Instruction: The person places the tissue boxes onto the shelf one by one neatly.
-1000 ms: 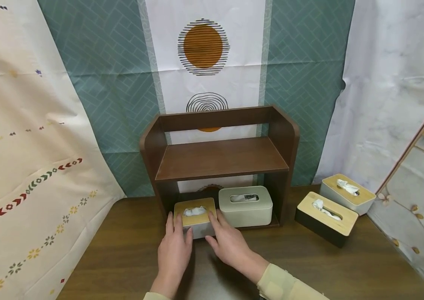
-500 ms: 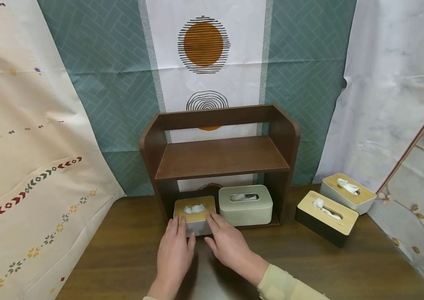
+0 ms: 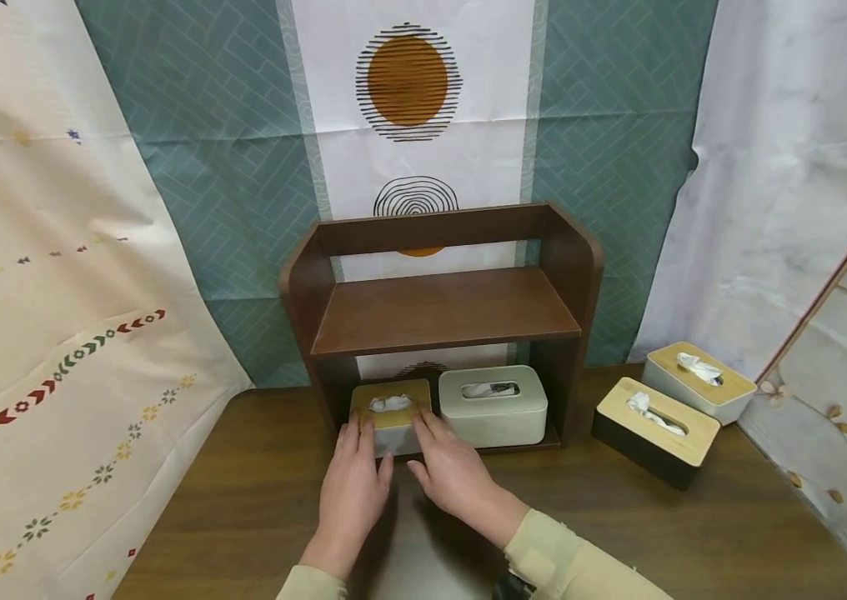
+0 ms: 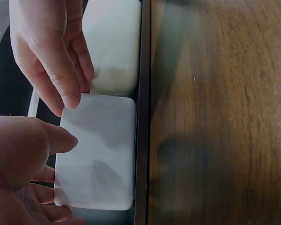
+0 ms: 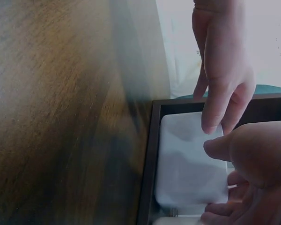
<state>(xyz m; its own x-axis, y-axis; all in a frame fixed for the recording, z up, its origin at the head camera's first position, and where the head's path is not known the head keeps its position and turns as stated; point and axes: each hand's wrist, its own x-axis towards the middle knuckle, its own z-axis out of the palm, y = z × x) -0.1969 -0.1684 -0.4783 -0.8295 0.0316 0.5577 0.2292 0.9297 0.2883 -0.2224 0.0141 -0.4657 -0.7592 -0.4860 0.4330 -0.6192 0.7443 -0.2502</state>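
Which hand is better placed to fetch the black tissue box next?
Probably the right hand: the black tissue box sits on the table's right side, nearer to it than to the left hand, so no cross-body reach is needed.

We find the head view looking down from above; both wrist views sit close, sharing the tissue box (image 3: 389, 413) front.
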